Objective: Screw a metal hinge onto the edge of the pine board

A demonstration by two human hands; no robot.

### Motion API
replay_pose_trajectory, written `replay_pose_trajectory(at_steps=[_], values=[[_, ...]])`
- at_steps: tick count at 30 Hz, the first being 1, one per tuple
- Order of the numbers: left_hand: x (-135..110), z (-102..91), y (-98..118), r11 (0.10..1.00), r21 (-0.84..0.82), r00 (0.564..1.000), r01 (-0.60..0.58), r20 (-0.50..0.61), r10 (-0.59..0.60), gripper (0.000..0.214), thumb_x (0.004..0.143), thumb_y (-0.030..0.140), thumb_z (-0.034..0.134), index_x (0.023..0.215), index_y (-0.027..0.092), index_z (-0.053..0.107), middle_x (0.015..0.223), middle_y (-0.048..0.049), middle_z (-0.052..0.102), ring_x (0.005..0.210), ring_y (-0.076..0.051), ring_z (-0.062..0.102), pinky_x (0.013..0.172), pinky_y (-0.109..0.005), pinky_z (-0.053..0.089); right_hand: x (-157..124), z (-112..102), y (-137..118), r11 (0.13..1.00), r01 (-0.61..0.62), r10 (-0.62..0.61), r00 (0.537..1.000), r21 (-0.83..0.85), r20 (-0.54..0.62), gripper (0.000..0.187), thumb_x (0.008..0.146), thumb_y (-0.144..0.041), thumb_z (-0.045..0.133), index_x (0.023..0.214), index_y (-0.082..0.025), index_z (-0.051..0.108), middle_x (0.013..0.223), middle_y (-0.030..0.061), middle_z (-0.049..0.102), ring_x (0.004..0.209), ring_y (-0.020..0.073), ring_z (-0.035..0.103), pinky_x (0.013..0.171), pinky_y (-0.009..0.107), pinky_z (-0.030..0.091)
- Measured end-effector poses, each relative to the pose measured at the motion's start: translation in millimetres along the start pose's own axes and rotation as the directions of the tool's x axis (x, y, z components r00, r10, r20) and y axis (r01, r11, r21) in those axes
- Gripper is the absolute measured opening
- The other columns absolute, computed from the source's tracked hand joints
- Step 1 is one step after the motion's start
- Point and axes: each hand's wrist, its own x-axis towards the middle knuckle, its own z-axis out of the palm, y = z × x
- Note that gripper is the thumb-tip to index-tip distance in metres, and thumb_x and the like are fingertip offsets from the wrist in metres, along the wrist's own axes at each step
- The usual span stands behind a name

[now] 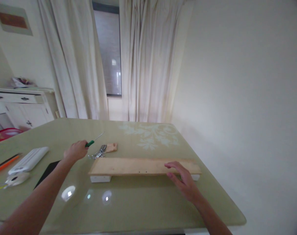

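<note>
Head view shows your left hand (76,150) clenched around the green screwdriver (90,143), above the bench (138,209) just left of the wooden board (128,166), while your right hand (185,182) lies open and flat on its right end, so press down there firmly to stop the board from sliding.

The left forearm (33,202) and right forearm (212,218) are bare along all their visible length, and the left hand (76,150) and right hand (185,182) are uncovered too.
</note>
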Motion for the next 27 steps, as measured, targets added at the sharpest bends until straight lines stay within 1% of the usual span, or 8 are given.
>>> replay_pose_trajectory(at_steps=[4, 6, 9, 13, 17, 19, 21, 27], values=[[-20.5, -16.4, 78.9, 0.965, -0.198, 0.985, -0.171, -0.022, 0.17, 0.036, 0.104, 0.037, 0.048, 0.13, 0.016, 0.063, 0.115, -0.0111, 0.077, 0.093, -0.021, 0.074, 0.081, -0.031, 0.06, 18.1, 17.5, -18.5, 0.996, 0.023, -0.019, 0.998, 0.089, -0.052, 0.025, 0.104, -0.043, 0.06, 0.118, -0.027, 0.074, 0.11, 0.008, 0.076, 0.103, 0.023, 0.072, 0.093, 0.037, 0.057], [-50.8, -17.7, 135.2, 0.817, -0.426, 0.917, -0.388, -0.086, 0.39, 0.033, 0.102, 0.037, 0.053, 0.126, 0.018, 0.064, 0.111, -0.0097, 0.077, 0.094, -0.023, 0.074, 0.078, -0.033, 0.06, 32.7, 32.9, -33.1, 0.983, 0.026, -0.014, 0.998, 0.181, -0.063, 0.034, 0.104, -0.047, 0.059, 0.131, -0.027, 0.069, 0.119, 0.0098, 0.074, 0.104, 0.0233, 0.072, 0.094, 0.039, 0.058], [-111.6, -11.7, 211.8, 0.67, -0.408, 0.774, -0.62, -0.177, 0.608, 0.021, 0.097, 0.021, 0.059, 0.117, 0.022, 0.068, 0.109, -0.0069, 0.075, 0.101, -0.024, 0.071, 0.089, -0.038, 0.058, 52.7, 55.3, -51.8, 0.901, -0.028, 0.043, 0.999, 0.432, -0.025, 0.049, 0.106, -0.053, 0.052, 0.149, -0.029, 0.053, 0.139, 0.0134, 0.066, 0.106, 0.0233, 0.073, 0.086, 0.039, 0.062], [-166.1, 3.3, 260.3, 0.6, -0.342, 0.679, -0.723, -0.196, 0.707, 0.036, 0.094, 0.017, 0.067, 0.129, 0.024, 0.066, 0.118, -0.0073, 0.073, 0.111, -0.026, 0.069, 0.096, -0.039, 0.057, 61.6, 66.7, -55.7, 0.832, -0.064, 0.142, 0.985, 0.55, -0.1, 0.037, 0.104, -0.053, 0.057, 0.124, -0.024, 0.066, 0.11, 0.0089, 0.075, 0.095, 0.0215, 0.073, 0.073, 0.032, 0.062], [-145.6, 5.6, 250.5, 0.666, -0.347, 0.728, -0.66, -0.075, 0.682, 0.029, 0.096, 0.027, 0.068, 0.125, 0.028, 0.072, 0.116, -0.0055, 0.076, 0.099, -0.02, 0.073, 0.087, -0.03, 0.058, 47.7, 68.2, -41.7, 0.829, -0.083, 0.233, 0.95, 0.553, -0.207, 0.038, 0.101, -0.056, 0.06, 0.114, -0.021, 0.067, 0.093, 0.0072, 0.076, 0.073, 0.0172, 0.068, 0.061, 0.028, 0.057], [-112.8, 1.1, 228.4, 0.883, -0.171, 0.897, -0.436, -0.002, 0.442, 0.026, 0.101, 0.035, 0.06, 0.123, 0.03, 0.073, 0.117, -0.0039, 0.078, 0.098, -0.018, 0.075, 0.088, -0.027, 0.057, 35.9, 71.3, -34.8, 0.825, -0.076, 0.307, 0.893, 0.561, -0.33, 0.039, 0.101, -0.058, 0.06, 0.108, -0.02, 0.065, 0.087, 0.0059, 0.075, 0.062, 0.014, 0.063, 0.055, 0.025, 0.053], [-75.5, -3.6, 196.9, 0.966, -0.045, 0.966, -0.256, 0.012, 0.257, 0.031, 0.102, 0.03, 0.055, 0.128, 0.024, 0.072, 0.12, -0.0114, 0.078, 0.108, -0.028, 0.075, 0.093, -0.04, 0.057, 24.6, 74.8, -30.5, 0.822, -0.068, 0.362, 0.829, 0.566, -0.427, 0.039, 0.1, -0.059, 0.061, 0.102, -0.02, 0.064, 0.08, 0.0041, 0.073, 0.056, 0.0124, 0.06, 0.048, 0.022, 0.048], [-2.7, -0.1, 93.1, 0.975, 0.218, 0.989, 0.034, 0.131, -0.063, 0.034, 0.079, 0.029, 0.075, 0.104, 0.007, 0.079, 0.112, -0.0331, 0.075, 0.109, -0.051, 0.072, 0.085, -0.057, 0.059, 12.4, 78.2, -30.5, 0.815, -0.016, 0.346, 0.815, 0.579, -0.465, 0.039, 0.1, -0.06, 0.06, 0.101, -0.021, 0.064, 0.07, 0.0005, 0.066, 0.05, 0.0116, 0.056, 0.042, 0.02, 0.045]])
